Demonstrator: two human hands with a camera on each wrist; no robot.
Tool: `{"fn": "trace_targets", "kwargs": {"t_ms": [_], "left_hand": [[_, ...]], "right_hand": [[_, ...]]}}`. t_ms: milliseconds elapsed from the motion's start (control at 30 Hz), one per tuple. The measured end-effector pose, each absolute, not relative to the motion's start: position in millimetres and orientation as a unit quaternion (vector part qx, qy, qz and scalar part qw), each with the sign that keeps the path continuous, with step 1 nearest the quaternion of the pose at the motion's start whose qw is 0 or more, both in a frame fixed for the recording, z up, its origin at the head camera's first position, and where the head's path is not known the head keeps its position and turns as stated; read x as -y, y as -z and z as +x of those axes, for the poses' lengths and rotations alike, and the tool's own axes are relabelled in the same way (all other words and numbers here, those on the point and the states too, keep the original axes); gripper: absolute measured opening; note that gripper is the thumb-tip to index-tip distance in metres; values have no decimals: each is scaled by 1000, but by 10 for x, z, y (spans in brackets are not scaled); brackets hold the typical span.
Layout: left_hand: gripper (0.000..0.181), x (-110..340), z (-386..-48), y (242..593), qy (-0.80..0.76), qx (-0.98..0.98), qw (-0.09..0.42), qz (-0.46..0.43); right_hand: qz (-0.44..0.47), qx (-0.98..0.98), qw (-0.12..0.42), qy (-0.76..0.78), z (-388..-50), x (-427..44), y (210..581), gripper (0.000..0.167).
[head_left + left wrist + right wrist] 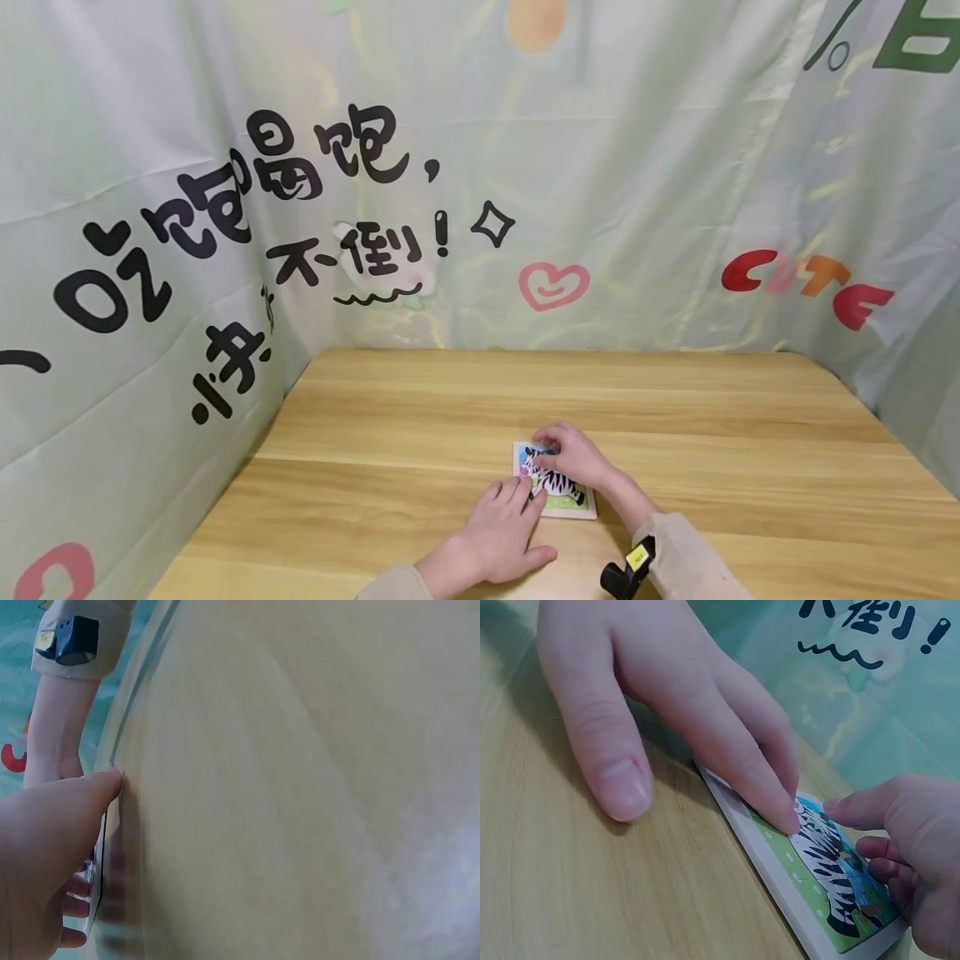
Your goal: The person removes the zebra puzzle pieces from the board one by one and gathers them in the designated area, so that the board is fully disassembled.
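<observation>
A zebra jigsaw puzzle (564,502) lies on the wooden table, a square board with a pale border and green and blue scenery. My left hand (504,533) reaches it from the lower left; its straight fingers rest on the left part of the zebra, with the thumb apart over the table. At the upper edge, my right hand (577,457) bends over the zebra's head. In the right wrist view, the right thumb (859,810) is by the zebra's head and the other fingers curl near the top edge. Whether they pinch a piece is unclear. Seams cross the picture (825,862).
The wooden table (375,417) extends around the board. Printed cloth (637,192) hangs behind the table and along both sides. A black wrist camera (628,571) is strapped at the right sleeve (690,558).
</observation>
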State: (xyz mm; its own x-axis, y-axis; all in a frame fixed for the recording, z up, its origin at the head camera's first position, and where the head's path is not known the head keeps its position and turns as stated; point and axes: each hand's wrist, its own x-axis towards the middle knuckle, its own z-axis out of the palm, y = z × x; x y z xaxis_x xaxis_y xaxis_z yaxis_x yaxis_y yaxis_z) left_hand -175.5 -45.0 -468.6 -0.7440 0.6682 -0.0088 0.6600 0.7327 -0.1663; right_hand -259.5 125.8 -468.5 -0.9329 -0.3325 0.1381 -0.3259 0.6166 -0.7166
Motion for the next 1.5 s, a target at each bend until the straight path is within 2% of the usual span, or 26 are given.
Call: {"fn": "trace_targets", "kwargs": {"t_ms": [267, 800, 1033, 1233, 1500], "left_hand": [[77, 454, -1741, 4694, -67, 933, 16, -353], [76, 470, -1769, 4718, -47, 929, 60, -363], [74, 477, -1811, 4671, -29, 930, 54, -363], [76, 473, -1797, 4664, -36, 930, 43, -364], [75, 464, -1822, 4675, -23, 929, 57, -366]], "right_hand": [[-178, -903, 7, 391, -2606, -1240, 4667, 29], [-185, -930, -16, 316, -2609, -1146, 4686, 22], [-209, -932, -35, 295, -2605, -1149, 4687, 24], [-212, -934, -23, 287, -2581, -1145, 4667, 24], [-193, -940, -2, 280, -2594, -1111, 4622, 23]]}}
